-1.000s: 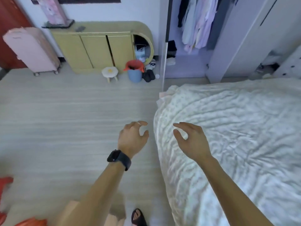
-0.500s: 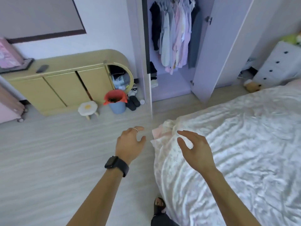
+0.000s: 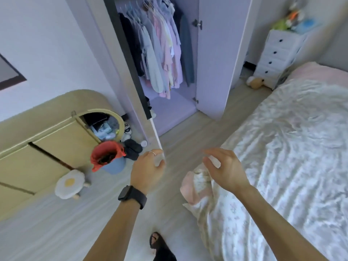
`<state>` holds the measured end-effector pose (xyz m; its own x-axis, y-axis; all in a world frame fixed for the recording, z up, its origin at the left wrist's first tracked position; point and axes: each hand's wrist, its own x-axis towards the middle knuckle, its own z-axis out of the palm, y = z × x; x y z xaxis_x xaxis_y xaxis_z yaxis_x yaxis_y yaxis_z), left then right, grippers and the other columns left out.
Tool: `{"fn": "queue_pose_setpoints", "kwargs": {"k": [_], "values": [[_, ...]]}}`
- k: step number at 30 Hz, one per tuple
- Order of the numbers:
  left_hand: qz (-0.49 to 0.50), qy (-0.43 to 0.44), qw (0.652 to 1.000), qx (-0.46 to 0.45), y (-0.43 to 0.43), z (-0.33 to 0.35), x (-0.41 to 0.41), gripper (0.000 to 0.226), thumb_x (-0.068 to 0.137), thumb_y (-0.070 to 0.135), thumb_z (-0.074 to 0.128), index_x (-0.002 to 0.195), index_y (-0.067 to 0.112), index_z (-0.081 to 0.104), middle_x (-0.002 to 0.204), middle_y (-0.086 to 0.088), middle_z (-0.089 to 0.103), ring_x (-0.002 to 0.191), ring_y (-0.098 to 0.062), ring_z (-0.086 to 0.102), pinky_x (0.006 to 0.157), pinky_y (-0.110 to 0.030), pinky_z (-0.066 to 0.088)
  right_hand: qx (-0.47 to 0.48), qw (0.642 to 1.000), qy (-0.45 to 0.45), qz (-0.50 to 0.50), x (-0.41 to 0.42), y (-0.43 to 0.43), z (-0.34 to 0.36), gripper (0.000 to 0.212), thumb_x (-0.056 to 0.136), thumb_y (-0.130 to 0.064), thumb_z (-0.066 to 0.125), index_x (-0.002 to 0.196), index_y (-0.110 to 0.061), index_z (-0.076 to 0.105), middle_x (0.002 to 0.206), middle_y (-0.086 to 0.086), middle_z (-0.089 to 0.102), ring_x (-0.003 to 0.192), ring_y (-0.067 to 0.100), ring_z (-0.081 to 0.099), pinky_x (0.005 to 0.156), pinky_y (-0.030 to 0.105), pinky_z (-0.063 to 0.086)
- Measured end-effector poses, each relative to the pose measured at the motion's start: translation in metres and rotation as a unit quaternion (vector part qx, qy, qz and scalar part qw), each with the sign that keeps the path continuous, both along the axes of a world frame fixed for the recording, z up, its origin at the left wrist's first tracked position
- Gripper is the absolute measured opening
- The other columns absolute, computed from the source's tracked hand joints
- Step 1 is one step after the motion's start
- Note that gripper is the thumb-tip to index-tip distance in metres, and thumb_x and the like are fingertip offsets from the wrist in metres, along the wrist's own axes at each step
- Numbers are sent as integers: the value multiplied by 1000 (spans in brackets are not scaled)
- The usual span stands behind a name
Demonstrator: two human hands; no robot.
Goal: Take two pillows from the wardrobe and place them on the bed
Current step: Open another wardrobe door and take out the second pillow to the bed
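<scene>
The lilac wardrobe stands ahead with its doors swung wide and hanging clothes inside; no pillow shows in it. The bed with a white floral cover fills the right side. My left hand, with a ring and a black watch, hovers over the floor, fingers loosely curled and holding nothing. My right hand hovers over the bed's near corner, fingers relaxed and apart, holding nothing.
The left wardrobe door's edge juts toward me just beyond my left hand. A beige cabinet, a blue bin with a red bag and an egg-shaped stool stand left. A white drawer unit is at the back right.
The view has lifted and moved closer to the wardrobe, showing more of its inside. Both hands stay raised in front of me with nothing in them.
</scene>
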<state>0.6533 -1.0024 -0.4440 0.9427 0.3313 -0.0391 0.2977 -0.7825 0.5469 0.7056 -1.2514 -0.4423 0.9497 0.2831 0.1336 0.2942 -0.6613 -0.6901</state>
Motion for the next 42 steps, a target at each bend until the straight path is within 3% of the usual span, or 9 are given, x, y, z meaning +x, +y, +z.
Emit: {"fn": "queue_pose_setpoints", "kwargs": {"k": [4,11,19,32,36,42], "values": [[-103,21,994,-12,39,-5,69,34,93,32,61,126,28,64,121,2,69,110,-20,63,93,-39,50,9,996,13,-83,19,39,-4,26,95,-26,68,121,-26,73,124,-9,71,118,26,62,101,35,48],[-233,33,972,-26,54,-7,192,33,96,37,57,128,31,61,127,6,64,118,-15,59,97,-33,48,11,976,57,-210,65,70,-12,30,96,-40,59,125,-40,68,124,-30,58,126,13,53,95,21,38],[-327,46,944,-15,20,-19,349,32,95,35,59,126,31,62,130,6,64,119,-18,60,96,-36,49,18,946,65,-316,176,62,-23,32,96,-42,60,128,-40,67,132,-17,64,129,15,52,96,21,39],[-399,28,914,-64,-95,5,583,30,95,31,60,124,27,64,126,6,65,117,-16,60,98,-37,48,37,902,33,-430,366,-17,6,30,95,-45,58,125,-46,65,130,-24,62,127,11,50,92,22,38],[-423,31,904,-59,-138,-6,664,30,94,34,60,124,31,64,126,7,65,116,-16,60,98,-40,50,15,893,48,-447,449,-57,-4,32,96,-47,56,126,-47,64,131,-25,61,128,13,49,91,24,39],[-445,60,892,-44,-210,-21,794,33,92,38,58,124,35,61,125,10,66,101,-18,64,85,-32,51,-7,889,55,-455,603,-122,-1,32,98,-41,57,129,-38,66,135,-15,64,129,21,53,103,31,42]]}}
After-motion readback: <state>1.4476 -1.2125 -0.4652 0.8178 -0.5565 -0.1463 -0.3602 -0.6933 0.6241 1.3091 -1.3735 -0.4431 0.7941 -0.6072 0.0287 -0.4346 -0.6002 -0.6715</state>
